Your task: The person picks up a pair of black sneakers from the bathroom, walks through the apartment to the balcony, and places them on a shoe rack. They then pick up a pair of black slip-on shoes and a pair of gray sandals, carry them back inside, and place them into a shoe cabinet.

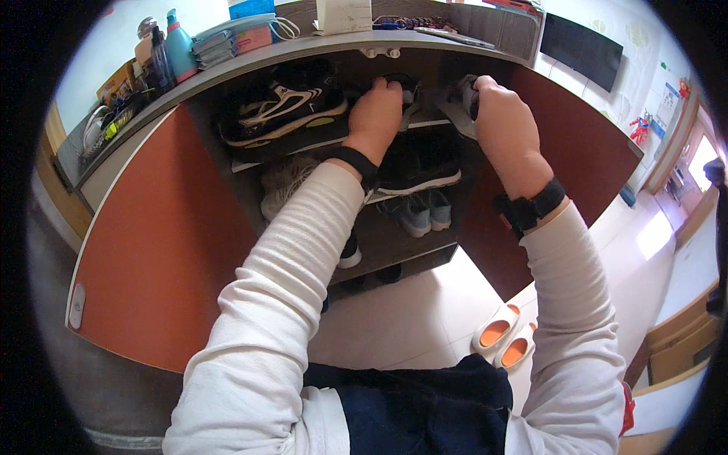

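Both my hands reach into the upper shelf of a shoe cabinet whose two doors stand swung out. My left hand [376, 116] grips a grey and dark shoe [410, 102], mostly hidden behind the fingers. To its right, my right hand [506, 122] is closed on the back end of another greyish shoe [460, 111], which is tilted near the right door. Left of my left hand, black sneakers [290, 108] with pale trim sit on the same shelf. Below are a black shoe with a white sole [421, 165] and small grey-blue shoes [424, 213].
The red-brown left door [142, 256] and right door [569, 136] flank my arms. Bottles [181, 48], face masks [239, 25] and a phone-like flat device [455, 37] lie on the cabinet top. White slippers with orange insoles [496, 333] rest on the tiled floor.
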The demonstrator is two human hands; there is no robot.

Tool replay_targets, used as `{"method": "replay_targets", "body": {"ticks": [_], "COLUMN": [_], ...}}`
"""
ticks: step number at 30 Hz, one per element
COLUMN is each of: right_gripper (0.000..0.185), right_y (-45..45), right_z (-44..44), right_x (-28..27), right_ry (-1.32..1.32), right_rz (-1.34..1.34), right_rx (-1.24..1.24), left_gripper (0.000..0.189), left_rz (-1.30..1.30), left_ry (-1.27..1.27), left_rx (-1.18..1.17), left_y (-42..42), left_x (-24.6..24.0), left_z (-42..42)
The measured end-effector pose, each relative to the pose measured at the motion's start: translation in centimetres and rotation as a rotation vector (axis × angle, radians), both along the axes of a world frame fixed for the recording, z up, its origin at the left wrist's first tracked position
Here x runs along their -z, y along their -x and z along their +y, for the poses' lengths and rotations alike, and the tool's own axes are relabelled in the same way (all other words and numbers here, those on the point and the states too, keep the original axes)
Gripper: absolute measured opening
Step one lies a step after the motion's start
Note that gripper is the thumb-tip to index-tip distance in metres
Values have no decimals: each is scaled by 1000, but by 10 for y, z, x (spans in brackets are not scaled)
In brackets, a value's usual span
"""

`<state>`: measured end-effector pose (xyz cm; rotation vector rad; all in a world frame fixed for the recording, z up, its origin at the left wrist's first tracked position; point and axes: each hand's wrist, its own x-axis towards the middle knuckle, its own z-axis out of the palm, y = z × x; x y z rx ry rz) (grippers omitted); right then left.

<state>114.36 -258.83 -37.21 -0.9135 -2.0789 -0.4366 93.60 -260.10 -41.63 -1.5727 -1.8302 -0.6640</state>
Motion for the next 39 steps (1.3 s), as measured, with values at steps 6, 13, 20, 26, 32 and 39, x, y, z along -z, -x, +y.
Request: {"method": "replay_targets", "body": {"ticks": [6, 13, 20, 26, 32, 39], "right_gripper": [17, 61, 85, 57, 66, 85], "right_y": [45, 59, 61, 94, 77, 93], "right_z": [63, 84, 91, 123, 124, 106], "right_x": [19, 72, 84, 111, 122, 116], "right_ry": [26, -98, 852, 1029, 441, 662], "right_rz": [48, 437, 679, 970, 295, 340], "right_rx": [-96, -243, 43, -651, -152, -64], "left_gripper": [63, 71, 77, 74, 73, 70], "left_rz": [-161, -146, -289, -262, -294, -307], "left_ry": [-38, -38, -2, -68, 22, -47], "left_rx": [210, 200, 308, 276, 278, 247], "left_y": [-6, 3, 8, 5, 5, 16], "left_x": [29, 38, 36, 27, 28, 31], "left_z": [3, 2, 8, 13, 4, 3]}}
